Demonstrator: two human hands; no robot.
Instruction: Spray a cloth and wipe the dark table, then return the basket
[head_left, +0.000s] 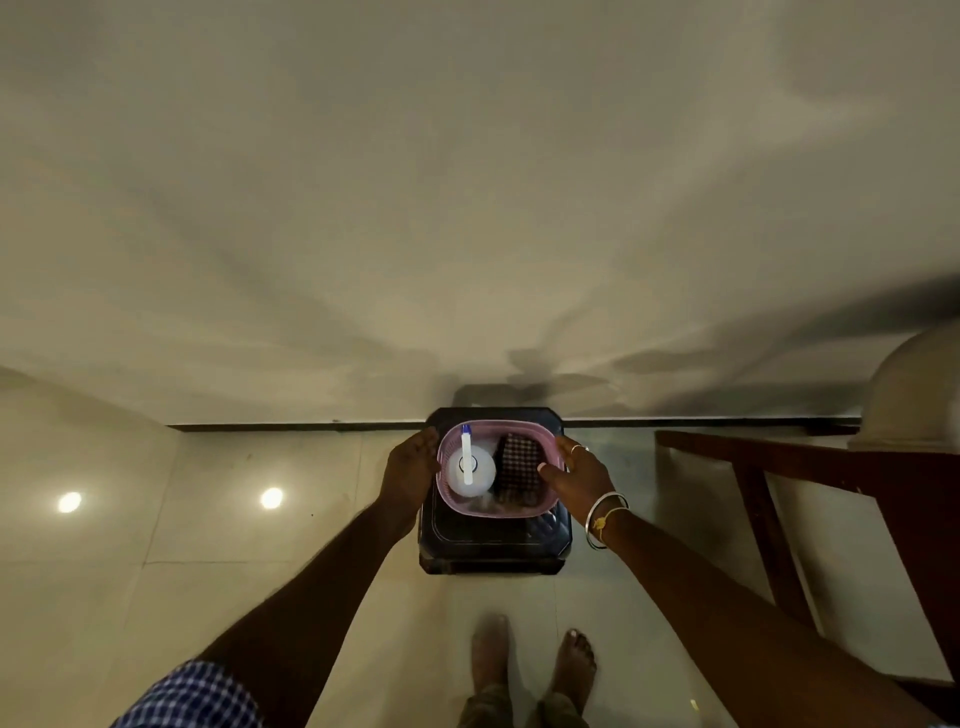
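A small dark square table (493, 545) stands on the tiled floor against the wall. On its far half sits a pink plastic basket (524, 510). Inside it stand a white spray bottle (470, 467) with a blue-tipped nozzle on the left and a folded checked cloth (517, 462) on the right. My left hand (410, 467) presses against the basket's left side. My right hand (576, 475) grips the right rim, thumb over the edge. I cannot tell whether the basket rests on the table or is lifted off it.
A dark wooden piece of furniture (810, 467) stands to the right, with a pale rounded object (919, 395) on it. My bare feet (535, 660) are just before the table. The glossy floor (208, 519) reflects two ceiling lights on the left.
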